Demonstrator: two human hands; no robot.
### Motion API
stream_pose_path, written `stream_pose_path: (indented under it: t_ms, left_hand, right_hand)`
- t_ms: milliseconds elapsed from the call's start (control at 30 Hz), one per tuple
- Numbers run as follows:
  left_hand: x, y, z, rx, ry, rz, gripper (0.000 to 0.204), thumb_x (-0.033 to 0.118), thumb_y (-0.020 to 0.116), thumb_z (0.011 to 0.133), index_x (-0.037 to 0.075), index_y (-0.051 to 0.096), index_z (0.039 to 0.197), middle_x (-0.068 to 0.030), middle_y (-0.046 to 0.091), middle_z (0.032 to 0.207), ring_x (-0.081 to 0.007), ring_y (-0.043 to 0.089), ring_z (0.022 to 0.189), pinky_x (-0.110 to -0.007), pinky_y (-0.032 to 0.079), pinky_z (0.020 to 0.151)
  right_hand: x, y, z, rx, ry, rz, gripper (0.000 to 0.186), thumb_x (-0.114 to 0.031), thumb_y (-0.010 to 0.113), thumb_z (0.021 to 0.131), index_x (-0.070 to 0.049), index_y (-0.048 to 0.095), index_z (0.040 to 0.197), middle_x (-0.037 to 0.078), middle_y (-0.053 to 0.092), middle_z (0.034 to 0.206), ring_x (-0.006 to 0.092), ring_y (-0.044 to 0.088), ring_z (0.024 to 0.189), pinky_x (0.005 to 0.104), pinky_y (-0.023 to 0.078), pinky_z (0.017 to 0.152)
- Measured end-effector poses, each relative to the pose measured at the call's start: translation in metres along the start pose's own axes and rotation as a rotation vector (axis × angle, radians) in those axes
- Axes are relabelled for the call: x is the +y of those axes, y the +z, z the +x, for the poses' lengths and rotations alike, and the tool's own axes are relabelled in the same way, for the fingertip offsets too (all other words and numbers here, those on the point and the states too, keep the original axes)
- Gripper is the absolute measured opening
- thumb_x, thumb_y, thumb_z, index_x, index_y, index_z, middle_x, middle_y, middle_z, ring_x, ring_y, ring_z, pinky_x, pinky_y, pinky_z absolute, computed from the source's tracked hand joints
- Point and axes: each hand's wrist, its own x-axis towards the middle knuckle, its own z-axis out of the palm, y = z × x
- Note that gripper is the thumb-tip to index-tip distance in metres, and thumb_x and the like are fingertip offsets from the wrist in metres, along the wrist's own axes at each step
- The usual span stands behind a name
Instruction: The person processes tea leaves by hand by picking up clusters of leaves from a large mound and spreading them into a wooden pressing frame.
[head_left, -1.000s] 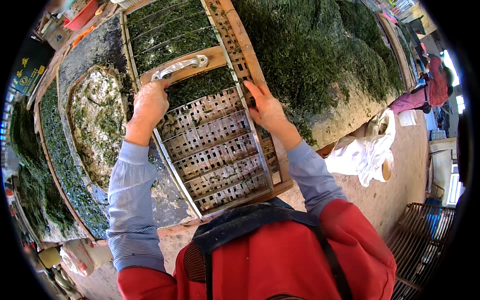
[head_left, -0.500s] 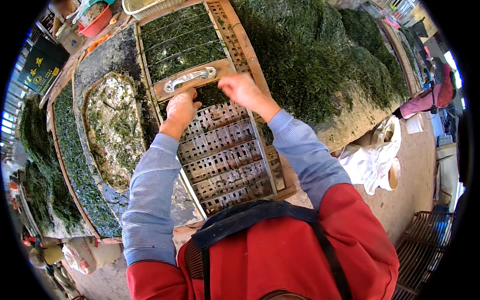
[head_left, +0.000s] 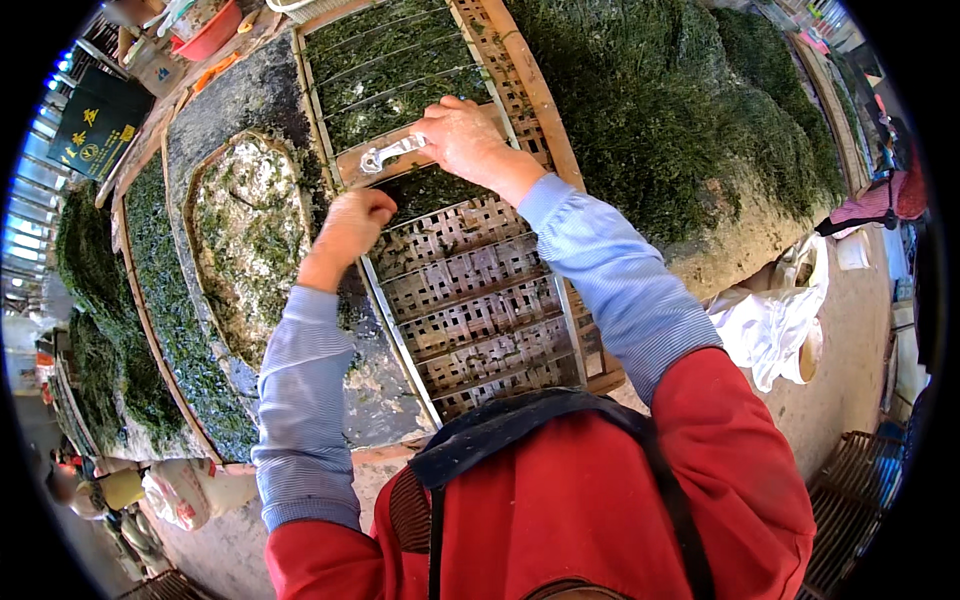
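A wooden tray (head_left: 537, 80) holds a metal-edged frame with a slatted section of green seaweed (head_left: 390, 50), a wooden crossbar (head_left: 350, 170) with a metal handle (head_left: 380, 154), and a woven lower section (head_left: 465, 290) with cross strips. My right hand (head_left: 462, 142) is closed over the handle's right end. My left hand (head_left: 355, 225) is curled at the frame's left side just below the crossbar; what its fingertips grip is hidden. A dark band of seaweed (head_left: 440, 186) shows below the bar.
A lumpy, rimmed patch (head_left: 245, 235) lies left, beside seaweed mats (head_left: 170, 290). A large seaweed heap (head_left: 650, 110) fills the right. At back left are a red basin (head_left: 205, 38) and dark green box (head_left: 95, 125). At right, white sacks (head_left: 770, 320) and another person (head_left: 900, 190).
My right hand has moved up and left from the frame's right edge onto the handle. My left hand has left the handle's left end and sits lower. The view has shifted slightly.
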Motion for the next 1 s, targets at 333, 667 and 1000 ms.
stream_pose_path:
  t_ms: [333, 667, 1000]
  left_hand:
    - [0.056, -0.006, 0.009, 0.368, 0.417, 0.348, 0.045, 0.038, 0.054, 0.088, 0.004, 0.057, 0.118, -0.0137, 0.055, 0.118, -0.0338, 0.047, 0.113, -0.043, 0.035, 0.097]
    - [0.017, 0.045, 0.027, 0.322, 0.247, 0.462, 0.071, 0.056, 0.021, 0.092, 0.003, 0.035, 0.137, -0.0138, 0.038, 0.140, -0.0336, 0.031, 0.131, -0.047, 0.024, 0.106]
    - [0.027, 0.045, 0.029, 0.336, 0.209, 0.467, 0.077, 0.060, 0.017, 0.091, -0.001, 0.038, 0.133, -0.0171, 0.041, 0.136, -0.0358, 0.034, 0.129, -0.045, 0.026, 0.106]
  right_hand:
    - [0.008, 0.011, -0.058, 0.396, -0.226, 0.178, 0.028, -0.019, 0.071, 0.063, -0.014, 0.067, 0.090, 0.005, 0.055, 0.100, 0.0250, 0.049, 0.104, 0.0410, 0.040, 0.087]
    - [0.031, -0.006, -0.085, 0.606, -0.031, 0.537, 0.049, -0.026, 0.069, 0.072, -0.006, 0.054, 0.114, 0.020, 0.037, 0.128, 0.0357, 0.039, 0.121, 0.0480, 0.038, 0.099]
    - [0.258, -0.032, -0.182, -0.187, 1.062, 0.267, 0.115, -0.056, 0.078, 0.057, -0.028, 0.010, 0.145, 0.019, 0.001, 0.150, 0.0533, 0.014, 0.131, 0.0674, 0.019, 0.100]
